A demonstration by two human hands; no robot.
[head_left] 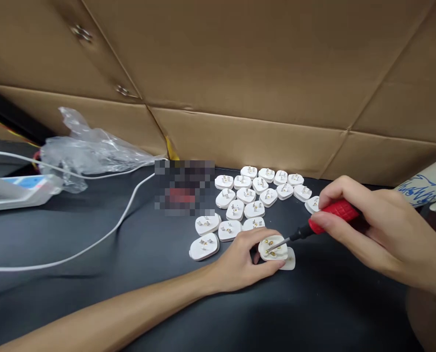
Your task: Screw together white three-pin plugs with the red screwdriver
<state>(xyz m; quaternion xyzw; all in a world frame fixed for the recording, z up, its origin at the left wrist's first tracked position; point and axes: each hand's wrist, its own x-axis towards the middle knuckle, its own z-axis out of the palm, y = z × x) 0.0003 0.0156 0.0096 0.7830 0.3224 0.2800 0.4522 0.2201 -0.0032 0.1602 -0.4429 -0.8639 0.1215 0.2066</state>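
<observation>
Between the thumb and fingers of my left hand is a white plug, its open inner side with brass-coloured parts facing up. A red and black screwdriver is gripped in my right hand. Its metal tip slants down to the left and meets a brass part inside the plug. Partly under the held plug lies a flat white plate. Beyond my left hand, several white plugs rest with their metal pins up, some close to its fingers. One more plug is partly hidden behind my right hand.
Brown cardboard walls off the back of the dark table. On the left are a crumpled plastic bag, a white cable and a white device. A paper cup lies at the right. One patch is pixelated.
</observation>
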